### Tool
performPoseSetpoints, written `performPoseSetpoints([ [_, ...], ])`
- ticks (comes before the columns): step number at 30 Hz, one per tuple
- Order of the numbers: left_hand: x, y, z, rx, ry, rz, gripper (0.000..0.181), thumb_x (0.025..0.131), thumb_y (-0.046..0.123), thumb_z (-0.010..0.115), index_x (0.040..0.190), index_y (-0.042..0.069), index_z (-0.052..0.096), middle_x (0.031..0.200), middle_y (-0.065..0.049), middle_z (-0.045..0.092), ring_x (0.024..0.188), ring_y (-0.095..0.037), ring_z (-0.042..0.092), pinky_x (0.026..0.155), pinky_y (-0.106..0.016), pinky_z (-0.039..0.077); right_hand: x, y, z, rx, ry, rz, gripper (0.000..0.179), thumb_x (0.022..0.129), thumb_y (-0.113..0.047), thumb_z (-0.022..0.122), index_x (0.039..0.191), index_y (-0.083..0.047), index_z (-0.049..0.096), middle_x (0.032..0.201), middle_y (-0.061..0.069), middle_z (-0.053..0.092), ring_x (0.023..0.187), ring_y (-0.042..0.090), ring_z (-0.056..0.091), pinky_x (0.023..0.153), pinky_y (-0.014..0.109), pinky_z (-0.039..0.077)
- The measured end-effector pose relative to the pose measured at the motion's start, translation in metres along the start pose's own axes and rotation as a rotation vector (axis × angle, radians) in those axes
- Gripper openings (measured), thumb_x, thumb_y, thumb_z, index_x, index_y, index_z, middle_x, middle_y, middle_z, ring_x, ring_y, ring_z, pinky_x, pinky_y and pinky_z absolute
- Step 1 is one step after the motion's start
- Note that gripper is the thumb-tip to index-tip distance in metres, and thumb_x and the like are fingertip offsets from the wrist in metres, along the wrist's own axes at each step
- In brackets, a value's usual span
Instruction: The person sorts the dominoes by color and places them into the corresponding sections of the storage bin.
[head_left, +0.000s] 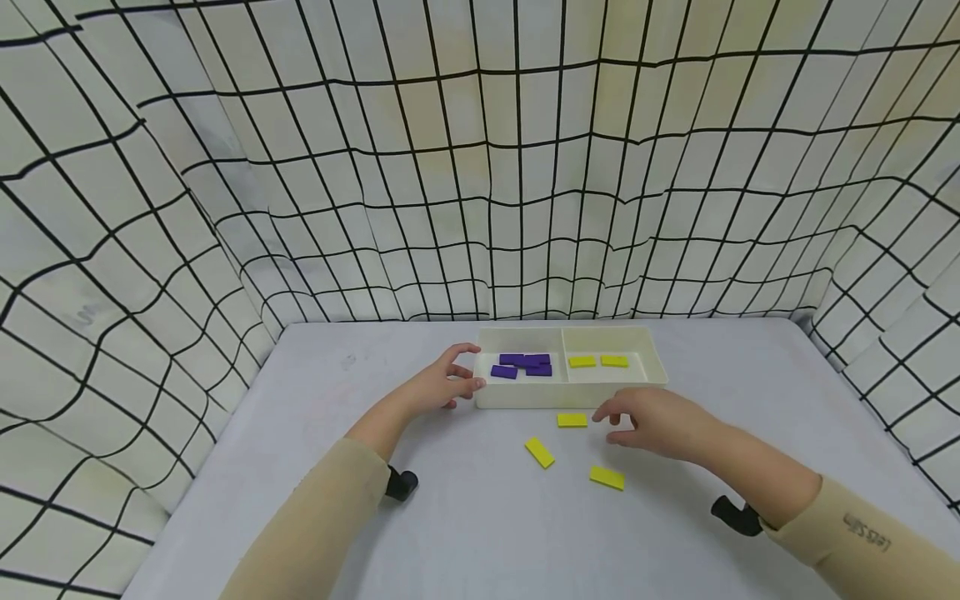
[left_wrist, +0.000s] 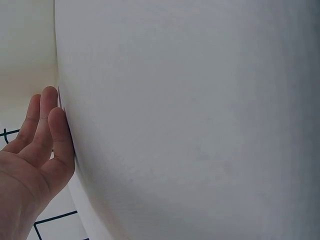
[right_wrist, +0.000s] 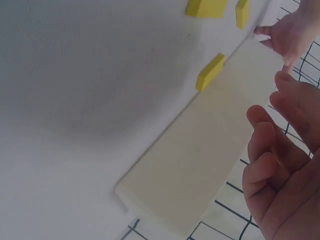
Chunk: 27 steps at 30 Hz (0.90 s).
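Black-gridded walls [head_left: 502,175] rise beyond a white surface [head_left: 480,533] where a 2-compartment box [head_left: 555,397] holds purple blocks [head_left: 505,372] left, 2 yellow blocks [head_left: 582,362] right; 3 loose yellow blocks [head_left: 572,421] lie nearer. Left hand [head_left: 438,382], fingers relaxed, touches the box's left end; right hand [head_left: 660,422], loosely curved, hovers empty.

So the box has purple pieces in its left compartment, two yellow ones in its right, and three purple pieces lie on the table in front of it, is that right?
Not quite: the three pieces lying on the table are yellow, not purple, as the head view shows. The rest stands.
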<state>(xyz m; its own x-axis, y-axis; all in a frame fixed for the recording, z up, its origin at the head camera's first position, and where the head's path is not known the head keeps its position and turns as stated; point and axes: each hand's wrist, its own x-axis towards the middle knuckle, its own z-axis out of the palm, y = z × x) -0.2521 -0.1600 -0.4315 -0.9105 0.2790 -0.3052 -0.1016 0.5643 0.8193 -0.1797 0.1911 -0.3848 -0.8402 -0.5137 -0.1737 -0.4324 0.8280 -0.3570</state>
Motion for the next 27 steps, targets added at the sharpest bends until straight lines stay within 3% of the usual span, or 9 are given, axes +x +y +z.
performPoseSetpoints([
  [7, 0.001, 0.000, -0.001, 0.004, 0.002, -0.008, 0.066, 0.092, 0.039, 0.071, 0.146, 0.041, 0.032, 0.129, -0.008, 0.056, 0.099, -0.018, 0.065, 0.079, -0.034, 0.051, -0.001, -0.004, 0.015, 0.009, -0.101, -0.016, 0.023, 0.084, -0.023, 0.080, 0.106, -0.025, 0.074, 0.088, -0.015, 0.062, 0.075, 0.008, 0.054, 0.071, 0.029, 0.049],
  [12, 0.001, 0.000, -0.002, 0.003, 0.001, -0.018, 0.067, 0.091, 0.042, 0.071, 0.146, 0.042, 0.032, 0.130, -0.007, 0.056, 0.099, -0.017, 0.065, 0.080, -0.034, 0.051, -0.001, -0.006, 0.023, 0.039, -0.153, 0.030, 0.024, 0.081, -0.025, 0.082, 0.103, -0.030, 0.074, 0.083, -0.017, 0.059, 0.074, 0.009, 0.054, 0.072, 0.030, 0.048],
  [27, 0.000, 0.000, -0.001, -0.020, -0.011, -0.010, 0.068, 0.090, 0.043, 0.072, 0.145, 0.043, 0.033, 0.132, -0.008, 0.054, 0.101, -0.018, 0.065, 0.081, -0.036, 0.051, -0.001, -0.006, 0.038, 0.022, -0.198, 0.042, 0.032, 0.076, -0.024, 0.086, 0.104, -0.031, 0.072, 0.079, -0.014, 0.056, 0.077, 0.008, 0.052, 0.076, 0.031, 0.047],
])
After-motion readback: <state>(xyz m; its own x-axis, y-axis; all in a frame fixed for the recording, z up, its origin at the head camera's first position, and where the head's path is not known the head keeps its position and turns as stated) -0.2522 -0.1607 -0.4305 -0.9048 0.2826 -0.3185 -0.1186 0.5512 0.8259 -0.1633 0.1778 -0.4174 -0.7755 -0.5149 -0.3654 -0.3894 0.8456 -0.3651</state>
